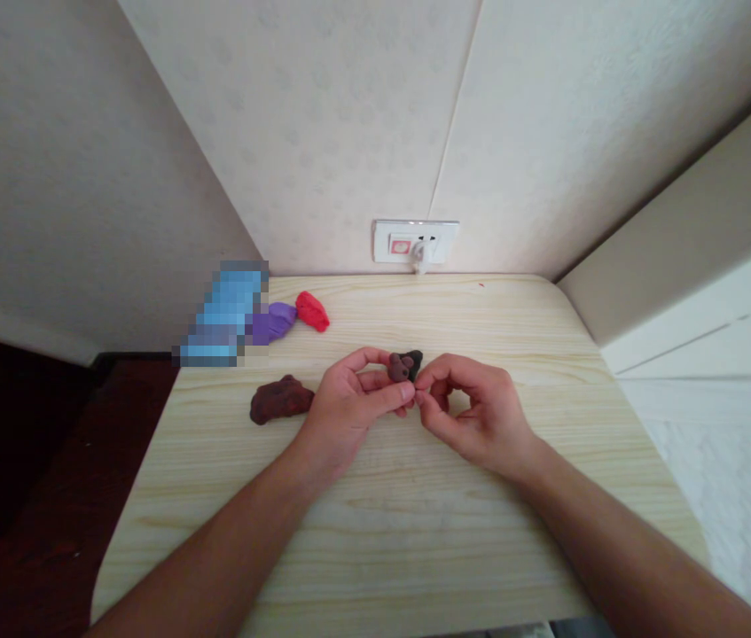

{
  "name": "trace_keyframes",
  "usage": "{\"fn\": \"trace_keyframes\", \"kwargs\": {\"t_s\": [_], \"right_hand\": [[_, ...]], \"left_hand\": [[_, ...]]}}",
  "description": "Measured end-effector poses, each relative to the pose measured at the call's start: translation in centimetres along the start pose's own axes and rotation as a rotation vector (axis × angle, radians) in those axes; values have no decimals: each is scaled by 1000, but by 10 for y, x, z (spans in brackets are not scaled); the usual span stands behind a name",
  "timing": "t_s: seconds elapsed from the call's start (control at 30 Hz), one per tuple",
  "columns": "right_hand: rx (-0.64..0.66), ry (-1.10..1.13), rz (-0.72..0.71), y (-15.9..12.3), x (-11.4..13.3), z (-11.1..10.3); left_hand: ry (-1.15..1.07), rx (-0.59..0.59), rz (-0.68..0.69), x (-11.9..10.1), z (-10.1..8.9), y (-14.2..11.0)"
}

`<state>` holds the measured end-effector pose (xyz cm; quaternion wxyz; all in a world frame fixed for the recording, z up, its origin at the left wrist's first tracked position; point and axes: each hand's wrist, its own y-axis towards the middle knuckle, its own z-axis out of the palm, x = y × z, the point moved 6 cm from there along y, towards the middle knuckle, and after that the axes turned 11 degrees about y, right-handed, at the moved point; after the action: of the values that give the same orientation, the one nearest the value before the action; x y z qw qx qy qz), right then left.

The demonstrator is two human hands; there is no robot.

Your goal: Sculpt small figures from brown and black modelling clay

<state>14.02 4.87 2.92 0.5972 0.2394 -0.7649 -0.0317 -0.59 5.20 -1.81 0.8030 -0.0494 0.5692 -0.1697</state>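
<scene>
My left hand holds a small modelling clay figure between thumb and fingers, above the table. The figure has a brown, rounded front with small lumps and a black part on its right side. Close against its lower right edge, my right hand pinches with thumb and forefinger. Whatever lies between those two fingertips is too small to make out. A lump of dark brown clay rests on the table just left of my left hand, which partly overlaps its right end.
Purple clay and red clay lie touching at the back left of the wooden table. Beside them is a blurred-out blue item. A wall socket with a plug sits just above the back edge.
</scene>
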Motion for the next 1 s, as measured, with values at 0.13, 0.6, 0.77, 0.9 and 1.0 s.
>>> {"fn": "trace_keyframes", "kwargs": {"t_s": [0.13,0.6,0.77,0.9,1.0], "right_hand": [[28,8,26,0,0,2],[-45,-92,-79,-2,6,0],[-34,-114,-40,-3,6,2],[-22,-119,-36,-2,5,3],[-22,-97,-30,-3,5,5]], "left_hand": [[1,8,-6,1,1,0],[31,-1,-14,-1,1,-1],[40,4,-23,3,0,-1],[40,10,-24,4,1,-1],[36,9,-28,4,1,-1]]}}
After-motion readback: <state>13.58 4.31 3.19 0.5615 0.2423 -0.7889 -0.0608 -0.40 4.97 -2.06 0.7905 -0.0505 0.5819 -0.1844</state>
